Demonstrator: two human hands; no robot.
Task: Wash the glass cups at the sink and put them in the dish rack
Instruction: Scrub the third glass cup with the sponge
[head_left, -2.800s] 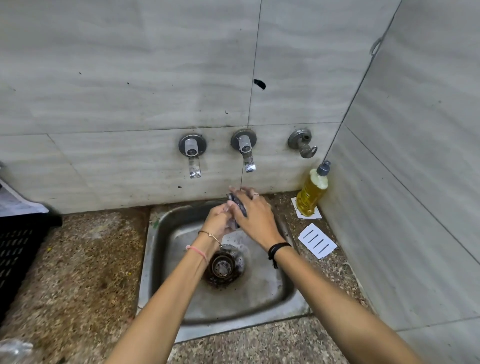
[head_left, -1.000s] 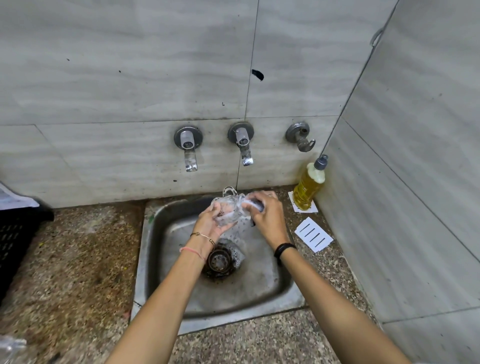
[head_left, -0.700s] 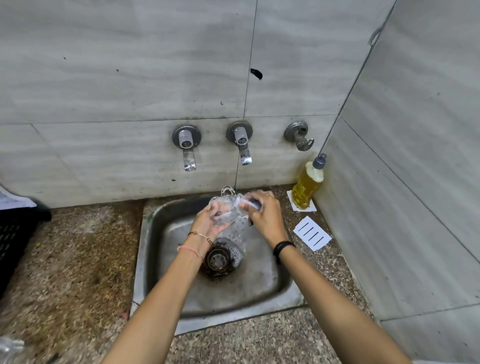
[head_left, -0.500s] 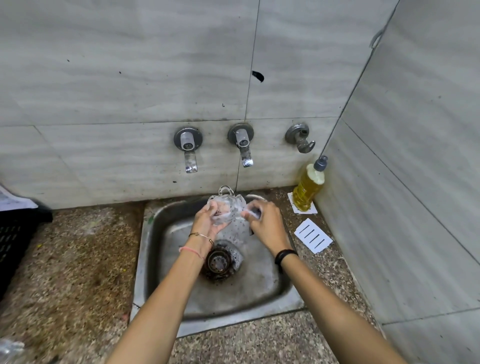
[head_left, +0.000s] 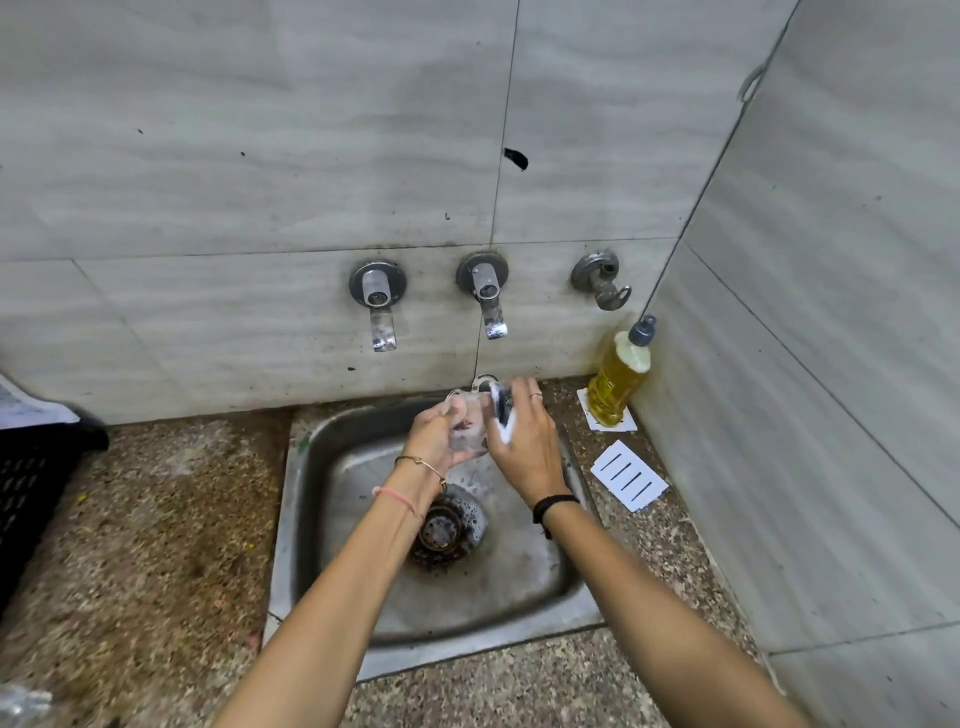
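Above the sink (head_left: 296, 519), the left hand (head_left: 434, 441) curls its fingers round a glass cup (head_left: 467, 434); the right hand (head_left: 527, 452) fingers pinch a sponge (head_left: 503, 413) against it.

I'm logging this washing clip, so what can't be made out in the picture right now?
Head view only.
The glass cup is clear and largely covered by the left hand and right hand.
The sponge is mostly hidden by the right hand's fingers.
The black crate is cut off by the left edge.
The clear object at the bottom left corner is cut off, blurred, unidentifiable.
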